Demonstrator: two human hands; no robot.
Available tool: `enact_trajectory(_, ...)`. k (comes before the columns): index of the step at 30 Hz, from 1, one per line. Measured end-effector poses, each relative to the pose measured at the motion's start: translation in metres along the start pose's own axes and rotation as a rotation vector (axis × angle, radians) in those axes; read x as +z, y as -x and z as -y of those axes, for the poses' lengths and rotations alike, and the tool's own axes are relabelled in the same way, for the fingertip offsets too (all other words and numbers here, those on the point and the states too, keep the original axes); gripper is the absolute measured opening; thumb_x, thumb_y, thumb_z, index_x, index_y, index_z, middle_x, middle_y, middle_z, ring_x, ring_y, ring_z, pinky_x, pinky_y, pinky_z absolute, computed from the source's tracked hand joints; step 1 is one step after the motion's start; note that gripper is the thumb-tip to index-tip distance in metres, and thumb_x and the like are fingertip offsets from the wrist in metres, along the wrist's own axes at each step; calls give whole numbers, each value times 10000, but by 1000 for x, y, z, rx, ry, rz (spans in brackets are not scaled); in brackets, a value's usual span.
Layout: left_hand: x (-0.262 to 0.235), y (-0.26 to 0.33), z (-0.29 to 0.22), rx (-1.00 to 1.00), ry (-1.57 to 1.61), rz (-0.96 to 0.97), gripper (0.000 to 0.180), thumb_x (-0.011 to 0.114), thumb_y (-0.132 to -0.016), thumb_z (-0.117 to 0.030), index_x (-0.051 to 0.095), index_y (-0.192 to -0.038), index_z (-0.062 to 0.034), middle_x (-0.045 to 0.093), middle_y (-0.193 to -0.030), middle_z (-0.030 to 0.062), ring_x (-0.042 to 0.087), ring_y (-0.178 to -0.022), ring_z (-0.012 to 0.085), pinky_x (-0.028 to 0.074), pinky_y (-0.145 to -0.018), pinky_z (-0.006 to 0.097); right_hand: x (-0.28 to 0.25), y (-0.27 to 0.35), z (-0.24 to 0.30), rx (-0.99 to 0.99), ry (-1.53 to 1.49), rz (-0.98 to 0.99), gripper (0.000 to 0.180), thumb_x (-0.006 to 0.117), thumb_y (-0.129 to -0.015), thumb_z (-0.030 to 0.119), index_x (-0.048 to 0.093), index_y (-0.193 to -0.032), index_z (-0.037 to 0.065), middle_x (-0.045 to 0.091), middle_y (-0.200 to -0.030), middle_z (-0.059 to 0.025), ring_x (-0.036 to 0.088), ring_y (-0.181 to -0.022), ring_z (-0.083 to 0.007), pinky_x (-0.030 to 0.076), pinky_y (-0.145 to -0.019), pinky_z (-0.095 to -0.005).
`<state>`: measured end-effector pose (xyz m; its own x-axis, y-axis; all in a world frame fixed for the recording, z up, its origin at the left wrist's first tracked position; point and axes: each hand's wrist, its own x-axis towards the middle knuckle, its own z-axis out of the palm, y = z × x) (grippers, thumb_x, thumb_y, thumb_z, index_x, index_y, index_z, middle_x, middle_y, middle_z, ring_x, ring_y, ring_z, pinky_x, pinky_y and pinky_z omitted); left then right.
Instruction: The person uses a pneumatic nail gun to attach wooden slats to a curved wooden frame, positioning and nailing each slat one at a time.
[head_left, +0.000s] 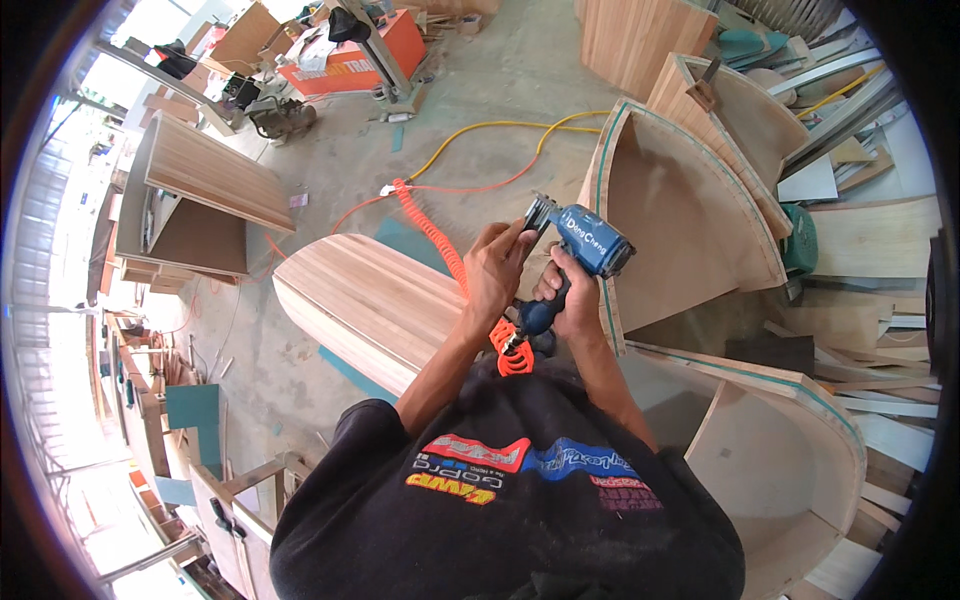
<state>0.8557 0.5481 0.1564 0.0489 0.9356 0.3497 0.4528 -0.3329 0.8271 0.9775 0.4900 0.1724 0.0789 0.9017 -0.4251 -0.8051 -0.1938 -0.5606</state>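
Note:
A blue pneumatic nail gun is held up in front of my chest. My right hand is closed around its handle. At the gun's narrow dark magazine side, my left hand is closed with its fingers on the metal; exactly what they pinch is partly hidden. A coiled orange air hose runs behind my left forearm and comes up to the base of the handle. To the left of my hands lies a long rounded wooden panel made of light strips. A curved wooden shell with a green-lined edge stands just right of the gun.
Another curved shell sits at my right side. A strip-built cabinet piece stands at the left. A yellow hose crosses the concrete floor. Wood offcuts are heaped at the far right. An orange box is at the back.

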Motion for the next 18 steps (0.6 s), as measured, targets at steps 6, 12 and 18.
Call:
enact_trajectory(6,8,-17,22,-506,167,242,463,825,-840,-342,730,-1144,-5,729,-898,102,673,-746,142,521,-634,304,-8,-7,0,53,-66,-37,154,680,-928,241,588,-973,127,431,-597,43,444,-513,-113,411,-556,-312)
enact_trajectory(12,-8,-54,50,-763,548,755,385,815,-834,-440,703,-829,-71,600,-696,-34,513,-586,76,376,-501,282,2,-4,11,33,6,25,190,642,-955,270,591,-1032,104,394,-592,48,410,-497,-106,406,-555,-308)
enact_trajectory(18,-8,-53,42,-727,404,611,430,832,-802,-460,693,-687,-71,547,-580,-23,469,-507,109,363,-480,323,0,-11,6,43,89,18,176,579,-993,290,552,-996,117,368,-579,65,402,-490,-81,398,-532,-291)
